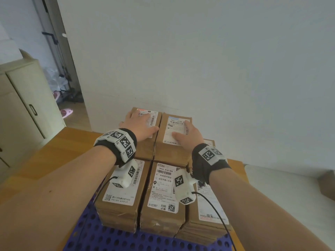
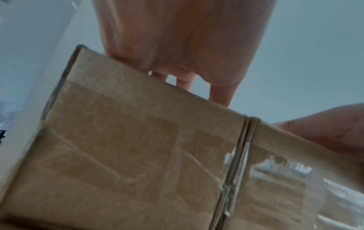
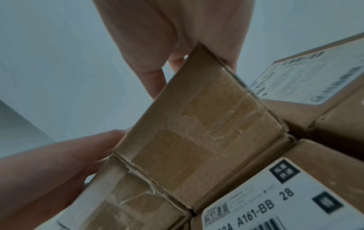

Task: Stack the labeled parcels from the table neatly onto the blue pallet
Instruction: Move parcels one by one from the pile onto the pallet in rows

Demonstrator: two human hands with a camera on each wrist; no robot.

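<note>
Brown cardboard parcels with white labels stand stacked on the blue perforated pallet [image 1: 112,238]. Three parcels [image 1: 163,192] form the low front row. Behind them the stack is higher, topped by a left parcel [image 1: 145,149] and a right parcel [image 1: 172,153] pushed side by side. My left hand [image 1: 140,124] lies flat on the left parcel's label with fingers straight. My right hand [image 1: 188,135] lies flat on the right one. In the left wrist view the left hand's fingers [image 2: 220,93] reach over the parcel's [image 2: 138,155] top edge. The right wrist view shows the right palm [image 3: 177,31] above the right parcel's side [image 3: 197,132].
The pallet rests on a wooden table [image 1: 45,160] against a white wall. A beige cabinet [image 1: 27,105] stands at the left beside a doorway with a pink slipper [image 1: 66,112] on the floor. Another brown box [image 1: 328,183] sits at the far right edge.
</note>
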